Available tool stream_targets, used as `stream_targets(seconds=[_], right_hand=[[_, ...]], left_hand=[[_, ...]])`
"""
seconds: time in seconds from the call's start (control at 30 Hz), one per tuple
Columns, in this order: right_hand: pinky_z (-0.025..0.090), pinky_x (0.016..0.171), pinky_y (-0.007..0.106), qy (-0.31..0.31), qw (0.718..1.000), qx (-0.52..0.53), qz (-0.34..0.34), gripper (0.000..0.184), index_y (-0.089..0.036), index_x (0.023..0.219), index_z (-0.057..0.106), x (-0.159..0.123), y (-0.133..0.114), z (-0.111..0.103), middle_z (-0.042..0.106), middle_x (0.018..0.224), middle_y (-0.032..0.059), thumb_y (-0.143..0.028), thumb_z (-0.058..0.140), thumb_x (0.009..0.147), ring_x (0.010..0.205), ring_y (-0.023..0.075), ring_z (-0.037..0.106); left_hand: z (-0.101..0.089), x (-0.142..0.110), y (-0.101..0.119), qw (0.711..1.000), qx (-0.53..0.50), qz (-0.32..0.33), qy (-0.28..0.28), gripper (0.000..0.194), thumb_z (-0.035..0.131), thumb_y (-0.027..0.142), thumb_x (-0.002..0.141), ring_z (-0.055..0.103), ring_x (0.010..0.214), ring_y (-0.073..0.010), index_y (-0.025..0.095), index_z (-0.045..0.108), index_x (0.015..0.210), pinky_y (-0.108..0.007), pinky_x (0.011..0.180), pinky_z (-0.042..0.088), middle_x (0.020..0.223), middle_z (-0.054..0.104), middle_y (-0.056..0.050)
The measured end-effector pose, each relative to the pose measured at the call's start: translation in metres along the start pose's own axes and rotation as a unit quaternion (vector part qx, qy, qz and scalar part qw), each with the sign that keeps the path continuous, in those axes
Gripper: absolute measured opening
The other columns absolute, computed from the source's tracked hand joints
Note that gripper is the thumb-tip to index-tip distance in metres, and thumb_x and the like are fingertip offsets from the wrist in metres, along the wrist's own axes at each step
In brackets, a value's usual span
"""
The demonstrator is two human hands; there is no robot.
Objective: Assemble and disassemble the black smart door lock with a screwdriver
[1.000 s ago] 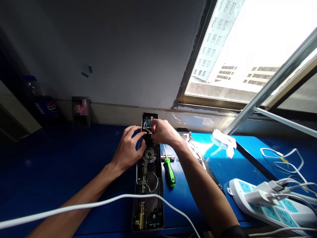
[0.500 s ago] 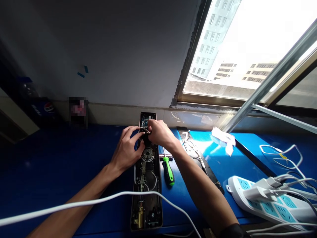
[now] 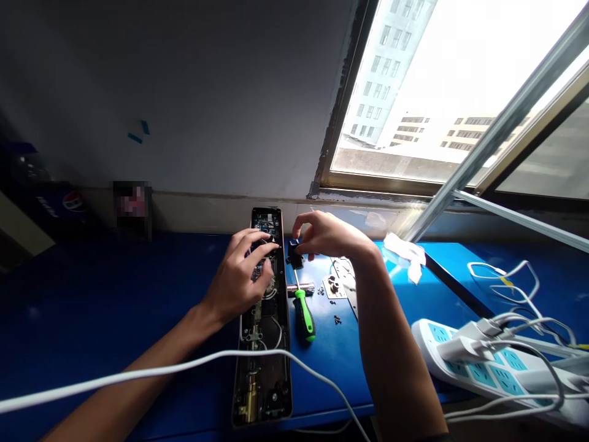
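Wires point(image 3: 279, 339) could snag and tear loose if the left hand point(image 3: 239, 276) tugs, its curled fingers point(image 3: 262, 248) resting on the open electronic door lock point(image 3: 262, 368) that lies on the counter point(image 3: 331, 368). Right hand point(image 3: 331, 236), half open, hovers apart from it, just over a small black block point(image 3: 294, 255). Beside them lie a green-handled screwdriver point(image 3: 304, 316), a metal plate point(image 3: 341, 285) and loose screws point(image 3: 337, 320), easily knocked astray.
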State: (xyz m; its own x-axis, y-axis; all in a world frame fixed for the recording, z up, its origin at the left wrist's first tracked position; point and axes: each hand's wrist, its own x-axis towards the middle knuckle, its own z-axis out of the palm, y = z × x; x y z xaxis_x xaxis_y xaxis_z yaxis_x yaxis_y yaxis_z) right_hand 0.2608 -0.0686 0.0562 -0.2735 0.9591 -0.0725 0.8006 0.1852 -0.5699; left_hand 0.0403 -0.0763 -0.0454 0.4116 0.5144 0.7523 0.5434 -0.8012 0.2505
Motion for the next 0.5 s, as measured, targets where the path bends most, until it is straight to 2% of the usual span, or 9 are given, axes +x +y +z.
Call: stream_targets(seconds=[0.13, 0.27, 0.4, 0.5], right_hand=[[0.051, 0.054, 0.020, -0.027, 0.999, -0.027, 0.017, 0.024, -0.020, 0.097, 0.071, -0.025, 0.012, -0.008, 0.077, 0.072, -0.0017, -0.010, 0.071, 0.074, 0.064, 0.0129, 0.073], [0.049, 0.054, 0.019, -0.037, 0.994, -0.080, 0.068, 0.024, -0.019, 0.093, 0.075, -0.049, 0.033, -0.001, 0.078, 0.076, 0.0003, -0.010, 0.071, 0.071, 0.064, 0.0125, 0.071], [0.046, 0.052, 0.021, -0.055, 0.985, -0.111, 0.117, 0.027, -0.018, 0.087, 0.078, -0.066, 0.054, 0.014, 0.078, 0.076, 0.0035, -0.004, 0.071, 0.065, 0.065, 0.0148, 0.071], [0.047, 0.052, 0.022, -0.080, 0.980, -0.118, 0.141, 0.031, -0.017, 0.084, 0.078, -0.076, 0.064, 0.025, 0.077, 0.074, 0.0039, 0.001, 0.069, 0.061, 0.063, 0.0165, 0.071]], left_hand=[[0.007, 0.016, 0.022, 0.995, -0.034, 0.066, -0.066, 0.026, 0.054, 0.016, 0.098, 0.060, 0.125, -0.0297, 0.017, 0.073, 0.117, -0.050, 0.107, 0.054, 0.127, 0.066, -0.013], [0.019, 0.029, 0.040, 0.979, -0.033, 0.121, -0.160, 0.021, 0.057, 0.016, 0.097, 0.066, 0.109, -0.0283, 0.014, 0.074, 0.110, -0.046, 0.096, 0.057, 0.114, 0.072, -0.013], [0.034, 0.034, 0.055, 0.940, -0.006, 0.173, -0.295, 0.019, 0.059, 0.015, 0.096, 0.069, 0.101, -0.0277, 0.016, 0.075, 0.104, -0.044, 0.089, 0.057, 0.107, 0.074, -0.011], [0.046, 0.036, 0.065, 0.910, 0.009, 0.203, -0.362, 0.018, 0.059, 0.014, 0.095, 0.070, 0.097, -0.0270, 0.018, 0.076, 0.100, -0.042, 0.086, 0.055, 0.101, 0.075, -0.009]])
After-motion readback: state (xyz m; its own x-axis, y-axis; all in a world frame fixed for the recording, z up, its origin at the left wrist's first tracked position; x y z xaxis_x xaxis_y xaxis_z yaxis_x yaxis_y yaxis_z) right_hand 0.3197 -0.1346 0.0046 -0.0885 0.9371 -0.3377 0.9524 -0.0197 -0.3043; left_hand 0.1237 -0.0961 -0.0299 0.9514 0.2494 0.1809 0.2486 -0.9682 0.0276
